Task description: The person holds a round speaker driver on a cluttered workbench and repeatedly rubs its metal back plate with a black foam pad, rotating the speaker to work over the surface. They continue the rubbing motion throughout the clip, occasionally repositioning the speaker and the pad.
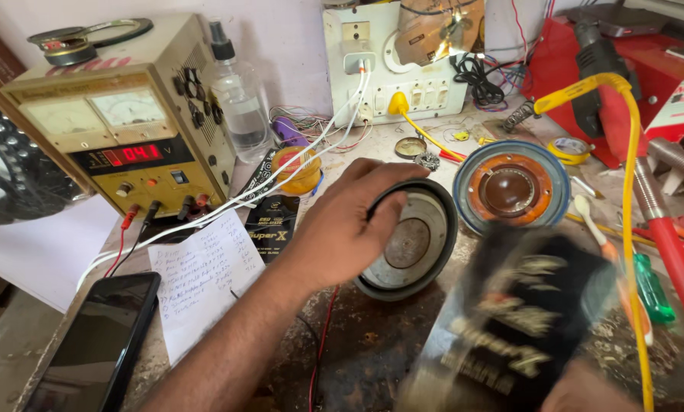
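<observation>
Round metal speaker magnet (408, 243) with black rim stood tilted on edge on the workbench; black packet (519, 320) with gold print (motion-blurred) sat low right, near it.

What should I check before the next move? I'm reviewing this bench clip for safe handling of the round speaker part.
1. Left hand grips the round black-rimmed metal speaker part by its rim: ok.
2. Speaker part rests flat on the stained workbench: not ok, it stands tilted on edge.
3. Right hand has a firm hold on the black glossy packet with gold print: cannot tell, blurred.
4. Red wire is clear of the speaker part: not ok, it runs under it.
5. Black smartphone lies apart from both hands: ok.
</observation>
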The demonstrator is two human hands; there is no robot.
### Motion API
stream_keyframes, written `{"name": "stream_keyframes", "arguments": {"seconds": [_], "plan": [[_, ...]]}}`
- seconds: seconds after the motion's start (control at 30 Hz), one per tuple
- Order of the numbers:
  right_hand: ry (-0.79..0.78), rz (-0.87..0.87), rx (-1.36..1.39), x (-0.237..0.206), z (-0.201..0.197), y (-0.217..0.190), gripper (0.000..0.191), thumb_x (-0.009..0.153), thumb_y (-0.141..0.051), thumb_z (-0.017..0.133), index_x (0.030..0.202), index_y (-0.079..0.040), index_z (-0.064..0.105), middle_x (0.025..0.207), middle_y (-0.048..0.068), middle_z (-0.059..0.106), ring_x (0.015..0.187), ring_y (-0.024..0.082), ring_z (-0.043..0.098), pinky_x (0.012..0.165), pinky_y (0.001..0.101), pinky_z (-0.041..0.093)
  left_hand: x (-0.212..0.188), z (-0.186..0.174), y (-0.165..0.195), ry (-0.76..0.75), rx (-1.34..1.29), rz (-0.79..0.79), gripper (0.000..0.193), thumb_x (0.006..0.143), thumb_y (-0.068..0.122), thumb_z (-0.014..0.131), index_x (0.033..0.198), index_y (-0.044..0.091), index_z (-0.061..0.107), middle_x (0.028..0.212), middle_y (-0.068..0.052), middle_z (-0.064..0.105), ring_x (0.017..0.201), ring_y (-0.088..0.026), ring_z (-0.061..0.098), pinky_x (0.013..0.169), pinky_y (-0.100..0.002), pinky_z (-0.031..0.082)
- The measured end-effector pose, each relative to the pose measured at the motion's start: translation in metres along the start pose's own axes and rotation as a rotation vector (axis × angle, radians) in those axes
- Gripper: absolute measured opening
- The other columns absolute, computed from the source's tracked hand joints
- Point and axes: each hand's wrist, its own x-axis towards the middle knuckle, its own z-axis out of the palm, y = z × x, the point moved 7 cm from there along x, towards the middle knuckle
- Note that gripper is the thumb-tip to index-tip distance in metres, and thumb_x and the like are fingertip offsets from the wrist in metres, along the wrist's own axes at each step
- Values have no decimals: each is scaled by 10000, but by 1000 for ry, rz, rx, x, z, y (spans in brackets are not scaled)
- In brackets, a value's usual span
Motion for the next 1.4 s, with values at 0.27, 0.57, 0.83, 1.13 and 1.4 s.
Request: {"name": "stream_keyframes", "arguments": {"seconds": [0.27,0.57,0.83,1.13,1.4], "plan": [[534,-1099,-1037,-31,-16,-98,512,770,-104,666,1276,-160,718,1134,29,698,999,228,703,843,377,569,2,-2,-12,-194,-171,59,435,990,118,526,1414,146,619,1365,-122,628,1310,-253,582,1127,-370,439],[544,-1363,-1219,-25,16,-121,485,757,-114,709,1241,-98,703,1072,62,664,917,235,708,714,371,586,3,-4,-19,-94,-25,37,364,1034,272,540,1368,162,635,1351,-100,680,1269,-276,626,1094,-393,462],[416,-1328,-1368,-14,15,-129,564,713,-135,667,1276,-106,672,1090,60,668,960,251,708,695,368,582,6,-5,-25,-112,-72,18,378,1031,233,509,1386,149,607,1360,-113,667,1285,-279,615,1105,-395,454],[381,-1155,-1193,-2,-4,-134,545,743,-87,651,1275,-200,679,1115,39,677,941,255,696,730,383,572,5,-5,-21,-126,-4,28,419,999,211,491,1399,145,596,1309,-135,676,1250,-302,605,1089,-414,451],[372,-1370,-1377,-11,5,-132,560,731,-114,668,1291,-109,658,1117,48,667,1022,257,703,761,383,578,4,-6,-23,-107,27,22,424,1001,216,485,1408,150,581,1291,-142,672,1237,-311,602,1078,-427,449]]}}
